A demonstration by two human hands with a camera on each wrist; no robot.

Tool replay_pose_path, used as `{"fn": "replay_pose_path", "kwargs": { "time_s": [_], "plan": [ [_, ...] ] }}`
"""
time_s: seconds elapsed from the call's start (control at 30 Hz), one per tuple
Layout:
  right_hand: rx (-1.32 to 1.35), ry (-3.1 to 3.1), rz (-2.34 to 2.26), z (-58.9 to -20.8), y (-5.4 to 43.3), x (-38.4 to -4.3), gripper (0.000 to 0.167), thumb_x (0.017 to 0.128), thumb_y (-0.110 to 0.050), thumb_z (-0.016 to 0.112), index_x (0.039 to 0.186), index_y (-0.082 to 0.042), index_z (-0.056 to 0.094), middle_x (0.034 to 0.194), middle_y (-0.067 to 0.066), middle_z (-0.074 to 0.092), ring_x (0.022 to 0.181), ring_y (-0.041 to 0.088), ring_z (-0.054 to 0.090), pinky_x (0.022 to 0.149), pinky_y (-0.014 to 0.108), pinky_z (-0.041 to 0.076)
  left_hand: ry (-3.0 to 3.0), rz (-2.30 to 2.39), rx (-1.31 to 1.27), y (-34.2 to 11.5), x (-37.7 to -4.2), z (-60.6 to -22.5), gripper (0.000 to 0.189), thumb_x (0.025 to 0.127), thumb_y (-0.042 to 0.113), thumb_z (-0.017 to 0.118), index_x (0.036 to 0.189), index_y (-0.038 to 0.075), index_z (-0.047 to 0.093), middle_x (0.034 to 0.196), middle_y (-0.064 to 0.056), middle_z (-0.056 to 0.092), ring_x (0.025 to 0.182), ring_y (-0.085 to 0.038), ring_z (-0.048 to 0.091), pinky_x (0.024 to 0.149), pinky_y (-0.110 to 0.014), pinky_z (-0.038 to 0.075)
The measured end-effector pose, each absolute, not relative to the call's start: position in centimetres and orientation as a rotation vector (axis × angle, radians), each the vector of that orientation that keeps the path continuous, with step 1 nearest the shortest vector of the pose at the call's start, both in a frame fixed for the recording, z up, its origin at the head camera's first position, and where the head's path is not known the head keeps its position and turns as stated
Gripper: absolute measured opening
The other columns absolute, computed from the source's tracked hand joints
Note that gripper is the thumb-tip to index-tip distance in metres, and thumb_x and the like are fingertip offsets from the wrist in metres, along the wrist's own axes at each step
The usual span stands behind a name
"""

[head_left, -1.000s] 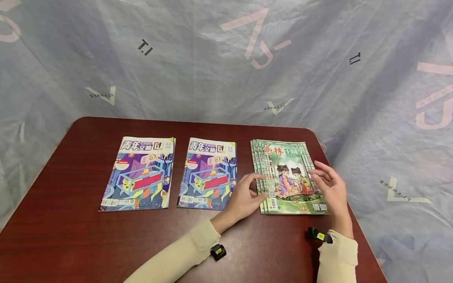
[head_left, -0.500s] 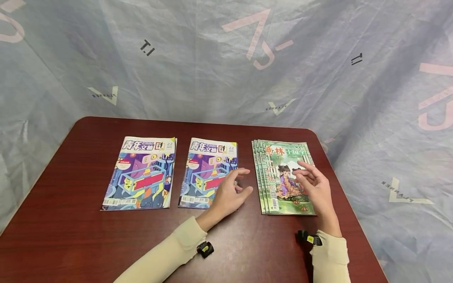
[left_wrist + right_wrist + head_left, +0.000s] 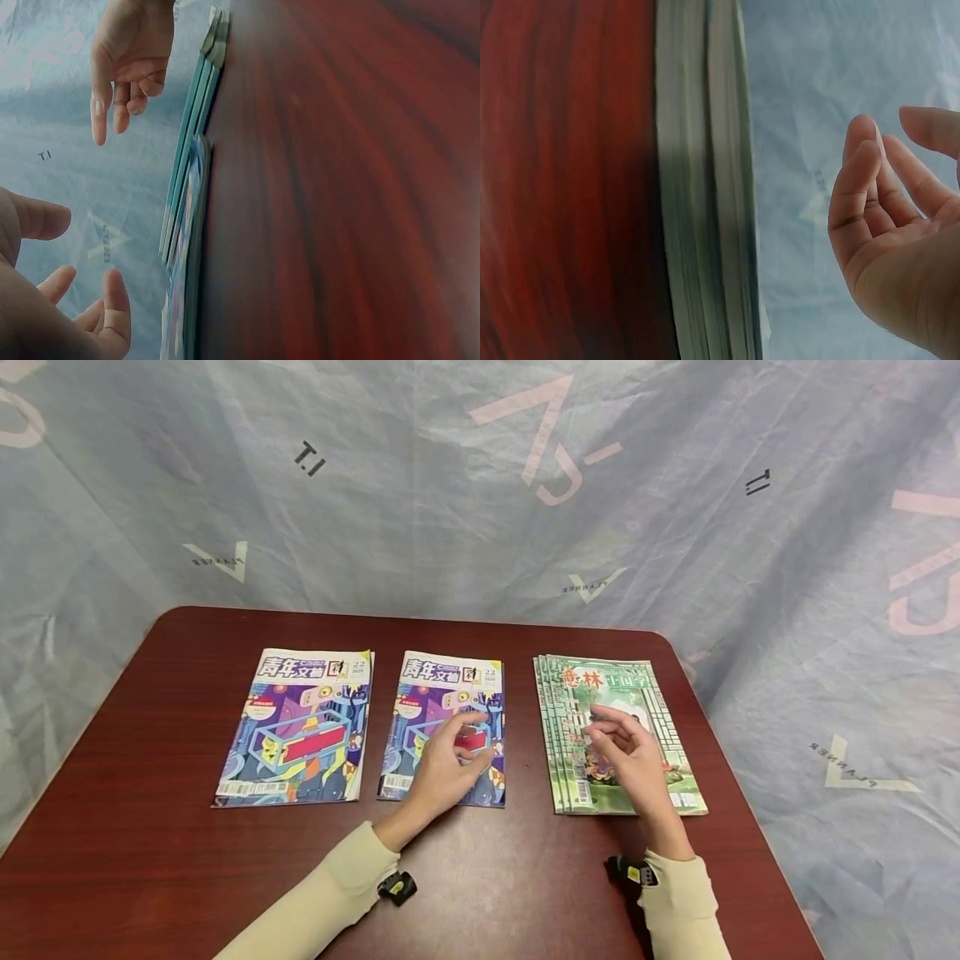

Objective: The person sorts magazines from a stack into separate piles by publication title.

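My left hand [image 3: 444,770] hovers over the lower part of the middle purple magazine [image 3: 411,727], fingers loosely bent and nothing between them. To the right, my right hand [image 3: 632,762] is held above a stack of green magazines [image 3: 678,772], its fingers relaxed and empty, hiding part of the cover picture. The stack's layers fan out slightly at the left edge. In the right wrist view the page edges of the green stack [image 3: 705,187] stand apart from the right hand [image 3: 900,240]. The left wrist view shows both hands raised off the magazines.
Another purple magazine stack [image 3: 296,727] with the same cover lies at the left. All of them rest on a dark red wooden table [image 3: 135,760]. A grey printed cloth [image 3: 420,493] hangs behind the table and along its right side.
Both hands have moved left. The left hand has left the green stack's left edge and now hangs over the middle magazine; the right hand has come off the stack's right edge.
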State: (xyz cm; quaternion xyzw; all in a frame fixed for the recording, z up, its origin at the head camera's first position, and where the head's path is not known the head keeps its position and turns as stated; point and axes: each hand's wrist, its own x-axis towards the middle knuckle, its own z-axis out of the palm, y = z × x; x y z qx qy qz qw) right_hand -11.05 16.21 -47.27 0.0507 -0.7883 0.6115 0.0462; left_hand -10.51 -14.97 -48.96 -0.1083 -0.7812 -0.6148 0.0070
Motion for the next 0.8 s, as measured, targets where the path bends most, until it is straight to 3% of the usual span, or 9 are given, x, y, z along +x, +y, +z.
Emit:
{"fn": "replay_pose_path", "kwargs": {
  "time_s": [0.13,0.33,0.47,0.57,0.63,0.8],
  "plan": [
    [0.161,-2.438,1.840,-47.2,15.3,-11.0,0.040,0.111,-0.003,0.067,0.149,0.006,0.063,0.113,0.021,0.076,0.086,0.026,0.074,0.060,0.030,0.057,-2.453,-1.935,-0.317,-16.2,-10.6,-49.1,0.049,0.098,0.006,0.082,0.144,0.004,0.067,0.139,-0.024,0.068,0.092,-0.032,0.076,0.078,-0.031,0.061],
    [0.156,-2.455,1.819,-47.0,13.7,-10.8,0.037,0.109,-0.002,0.068,0.146,0.004,0.066,0.113,0.023,0.076,0.083,0.024,0.074,0.062,0.028,0.058,-2.445,-2.060,-0.264,-17.8,-10.3,-48.7,0.050,0.101,0.005,0.080,0.149,0.009,0.065,0.140,-0.029,0.063,0.081,-0.032,0.075,0.049,-0.036,0.058],
    [0.181,-2.464,1.815,-47.2,12.5,-10.9,0.035,0.109,-0.002,0.069,0.144,0.003,0.068,0.112,0.025,0.075,0.083,0.024,0.073,0.065,0.029,0.057,-2.482,-1.964,-0.273,-18.8,-9.9,-48.1,0.051,0.101,0.006,0.081,0.149,0.012,0.066,0.137,-0.027,0.065,0.087,-0.027,0.074,0.063,-0.031,0.061],
    [0.217,-2.480,1.819,-47.4,11.7,-10.9,0.036,0.109,-0.002,0.069,0.145,0.004,0.067,0.112,0.030,0.073,0.082,0.026,0.072,0.064,0.030,0.056,-2.505,-1.879,-0.265,-19.6,-9.8,-47.8,0.050,0.101,0.007,0.082,0.148,0.009,0.066,0.134,-0.026,0.067,0.090,-0.030,0.076,0.076,-0.030,0.062],
    [0.246,-2.484,1.826,-47.5,11.1,-10.9,0.036,0.109,-0.001,0.068,0.145,0.006,0.066,0.113,0.033,0.072,0.081,0.026,0.072,0.064,0.029,0.056,-2.515,-1.847,-0.242,-20.2,-9.8,-47.6,0.050,0.101,0.007,0.082,0.148,0.007,0.066,0.133,-0.025,0.067,0.093,-0.032,0.076,0.078,-0.030,0.062],
    [0.277,-2.477,1.844,-47.5,9.9,-10.9,0.036,0.108,0.001,0.068,0.144,0.003,0.069,0.114,0.037,0.072,0.080,0.030,0.073,0.064,0.026,0.056,-2.505,-1.826,-0.202,-21.5,-9.9,-47.3,0.050,0.100,0.005,0.082,0.147,0.003,0.066,0.144,-0.020,0.067,0.119,-0.040,0.069,0.085,-0.029,0.062]
  ]
}}
